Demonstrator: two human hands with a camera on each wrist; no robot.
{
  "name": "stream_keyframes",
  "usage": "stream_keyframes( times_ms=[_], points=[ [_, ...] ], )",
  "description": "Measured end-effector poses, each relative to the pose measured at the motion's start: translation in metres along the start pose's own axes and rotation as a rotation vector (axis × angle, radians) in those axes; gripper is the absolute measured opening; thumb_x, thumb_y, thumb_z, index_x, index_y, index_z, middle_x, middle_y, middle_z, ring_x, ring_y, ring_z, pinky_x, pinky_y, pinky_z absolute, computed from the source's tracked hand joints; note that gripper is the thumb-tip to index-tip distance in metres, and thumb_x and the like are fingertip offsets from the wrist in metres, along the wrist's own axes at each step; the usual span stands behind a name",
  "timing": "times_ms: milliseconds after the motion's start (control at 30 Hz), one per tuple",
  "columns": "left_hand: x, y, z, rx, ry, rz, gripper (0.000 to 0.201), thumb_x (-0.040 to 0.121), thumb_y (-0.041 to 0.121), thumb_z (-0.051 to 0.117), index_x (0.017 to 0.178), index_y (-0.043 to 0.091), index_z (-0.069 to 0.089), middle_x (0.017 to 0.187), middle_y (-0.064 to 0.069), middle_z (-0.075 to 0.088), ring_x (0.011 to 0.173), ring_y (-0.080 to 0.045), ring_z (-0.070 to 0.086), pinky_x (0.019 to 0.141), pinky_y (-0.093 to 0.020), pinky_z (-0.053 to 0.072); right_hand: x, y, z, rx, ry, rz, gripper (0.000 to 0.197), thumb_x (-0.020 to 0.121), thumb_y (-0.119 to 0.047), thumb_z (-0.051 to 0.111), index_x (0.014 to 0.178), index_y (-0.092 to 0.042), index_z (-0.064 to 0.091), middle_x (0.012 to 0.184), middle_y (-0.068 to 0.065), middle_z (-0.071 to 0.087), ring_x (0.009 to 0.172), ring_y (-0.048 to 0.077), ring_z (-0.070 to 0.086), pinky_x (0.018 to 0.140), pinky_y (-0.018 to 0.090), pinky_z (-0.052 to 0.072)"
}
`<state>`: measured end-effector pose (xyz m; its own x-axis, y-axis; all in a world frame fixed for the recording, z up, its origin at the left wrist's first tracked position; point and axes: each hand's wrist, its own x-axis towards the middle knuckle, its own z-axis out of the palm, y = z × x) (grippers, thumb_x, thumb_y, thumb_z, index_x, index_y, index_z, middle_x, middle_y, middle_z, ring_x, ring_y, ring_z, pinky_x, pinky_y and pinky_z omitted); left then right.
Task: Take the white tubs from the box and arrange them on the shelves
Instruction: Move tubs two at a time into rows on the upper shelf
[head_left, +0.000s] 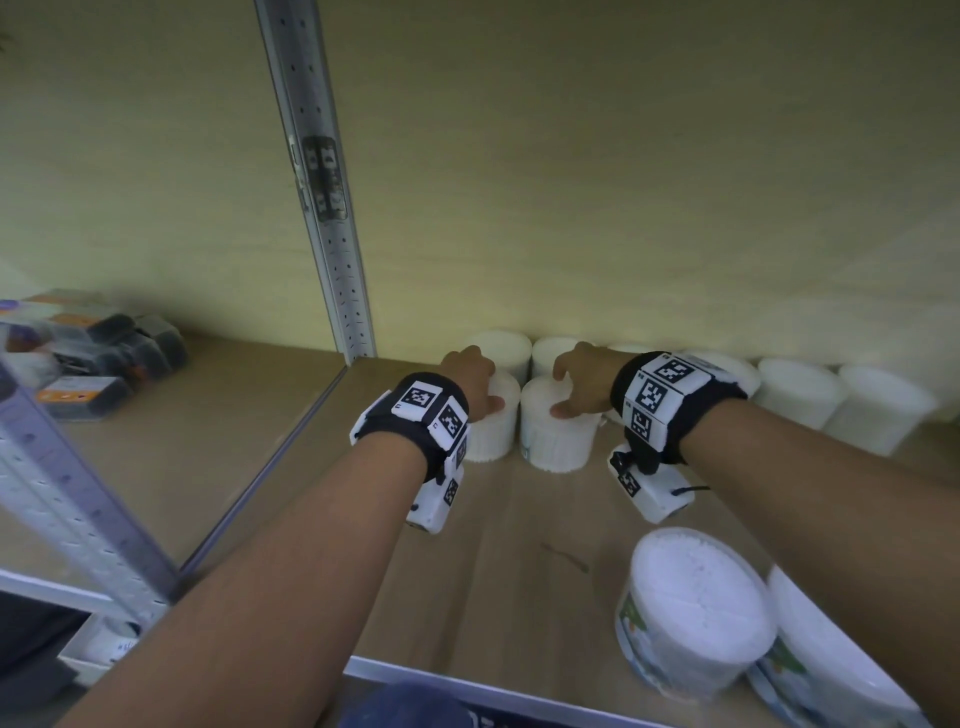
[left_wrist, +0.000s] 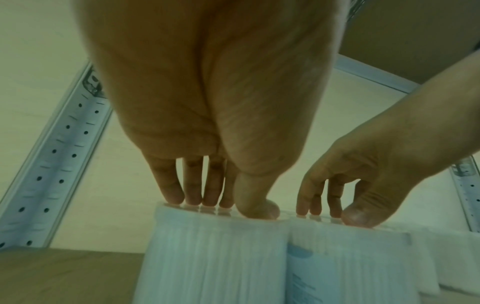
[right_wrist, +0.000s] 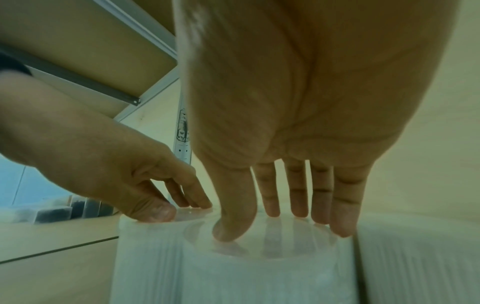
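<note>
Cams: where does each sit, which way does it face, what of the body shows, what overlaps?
Head: worn on head, looks forward and down at the shelf; both forearms, left hand, right hand.
Left wrist: under left palm, faces along fingers to left tub; both hands.
Right wrist: under right palm, faces right tub; both hands.
Shared: both tubs, both hands.

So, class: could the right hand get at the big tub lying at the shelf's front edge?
Probably yes. The right hand rests on a small tub, and the big tub lies below that forearm with bare shelf between.
</note>
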<state>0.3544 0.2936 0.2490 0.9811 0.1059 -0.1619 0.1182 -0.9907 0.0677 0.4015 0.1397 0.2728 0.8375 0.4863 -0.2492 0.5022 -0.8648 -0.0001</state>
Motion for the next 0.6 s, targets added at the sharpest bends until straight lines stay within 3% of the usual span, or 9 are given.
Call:
stream_keyframes(
  times_ms=[333,500,600],
  points=[
    [-0.0023,0.0011,0.0015,-0.003,0.013,0.003,0.058,0.097,0.037,0.048,0.144,0.006,0.035,0.145,-0.013,0.034,0.133,-0.031,0.036,0.106,-0.036,0.032,-0.0006,-0.0002,0.0001,0.012,-0.017,-0.069,0.061,0.088,-0.018,0.066,0.143,-0.015,0.041,0.147,0.006,0.04,0.132,0.023,0.043,0.104,0.028,0.037],
    [-0.0023,0.0005,0.0027,-0.014,0.012,0.003,0.057,0.096,0.036,0.049,0.144,0.006,0.035,0.145,-0.013,0.034,0.133,-0.032,0.036,0.107,-0.037,0.032,-0.0022,0.0018,-0.0011,0.082,-0.037,-0.115,0.062,0.084,0.001,0.061,0.14,-0.023,0.047,0.143,0.004,0.044,0.128,0.023,0.046,0.094,0.027,0.043],
    [-0.0025,0.0005,0.0031,-0.018,0.014,0.004,0.057,0.096,0.035,0.05,0.143,0.006,0.035,0.145,-0.013,0.034,0.133,-0.032,0.035,0.107,-0.037,0.031,-0.0028,0.0034,-0.0022,0.135,0.002,-0.098,0.058,0.085,0.0,0.057,0.139,-0.019,0.047,0.142,0.006,0.046,0.127,0.024,0.047,0.094,0.028,0.043]
  ],
)
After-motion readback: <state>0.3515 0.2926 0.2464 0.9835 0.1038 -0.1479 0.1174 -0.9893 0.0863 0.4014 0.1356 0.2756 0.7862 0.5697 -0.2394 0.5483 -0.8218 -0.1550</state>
